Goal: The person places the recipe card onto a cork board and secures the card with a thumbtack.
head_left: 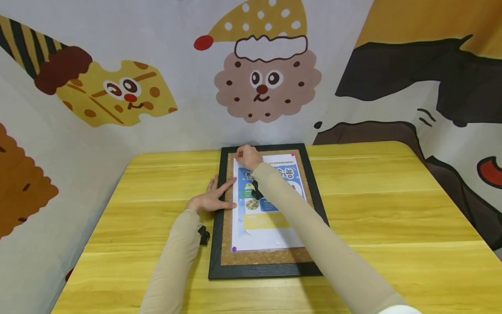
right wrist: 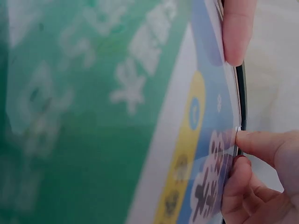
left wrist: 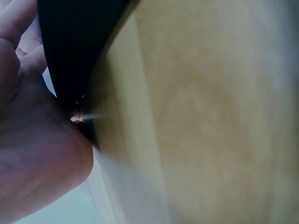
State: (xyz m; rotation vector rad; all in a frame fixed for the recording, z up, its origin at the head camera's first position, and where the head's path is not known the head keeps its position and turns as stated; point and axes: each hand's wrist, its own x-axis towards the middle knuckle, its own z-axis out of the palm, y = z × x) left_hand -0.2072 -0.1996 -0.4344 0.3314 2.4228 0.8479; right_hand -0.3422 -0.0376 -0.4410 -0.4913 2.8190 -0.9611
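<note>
A laminated poster (head_left: pixel 260 240) lies on a cork board (head_left: pixel 266 258) with a black frame (head_left: pixel 266 271). My left hand (head_left: pixel 209 200) rests with spread fingers across the frame's left side, its fingertips on the poster's left edge. At the poster's top-left corner, my right hand (head_left: pixel 249 157) has its fingers curled in a pinch. The right wrist view shows its thumb (right wrist: pixel 261 144) at the poster's edge, against a small whitish piece (right wrist: pixel 238 129) mostly hidden by the fingertips. A pink push pin (head_left: pixel 292 154) marks the top-right corner, a purple one (head_left: pixel 234 249) the bottom-left. My right forearm covers the bottom-right corner.
The board lies on a yellow wood-grain table (head_left: pixel 376 209), its top end close to the wall. A cloth printed with cartoon figures (head_left: pixel 266 87) hangs behind the table. Small black wrist cameras (head_left: pixel 204 235) are worn on both wrists.
</note>
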